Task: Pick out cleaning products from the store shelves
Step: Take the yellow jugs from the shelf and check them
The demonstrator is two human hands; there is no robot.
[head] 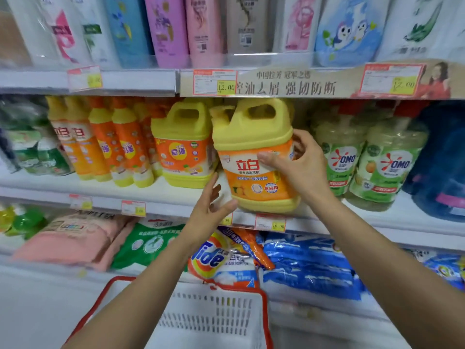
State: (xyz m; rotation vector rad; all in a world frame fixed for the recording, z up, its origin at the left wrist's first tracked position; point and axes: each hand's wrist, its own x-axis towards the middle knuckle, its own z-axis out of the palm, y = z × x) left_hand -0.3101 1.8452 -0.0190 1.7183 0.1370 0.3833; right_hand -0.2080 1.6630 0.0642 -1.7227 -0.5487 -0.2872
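A large yellow detergent jug (254,137) with an orange label and a moulded handle stands tilted at the front edge of the middle shelf (50,183). My right hand (299,167) grips its right side, thumb across the label and fingers curled round the far side. Under the jug's lower left corner, my left hand (211,205) touches the base with relaxed, nearly straight fingers. A white shopping basket (206,313) with a red rim sits below my forearms.
A second yellow jug (183,144) and several orange dish-soap bottles (110,144) stand to the left, green OMO bottles (364,159) to the right. Shampoo bottles fill the top shelf. A Tide bag (219,260) and blue detergent bags (309,265) lie on the bottom shelf.
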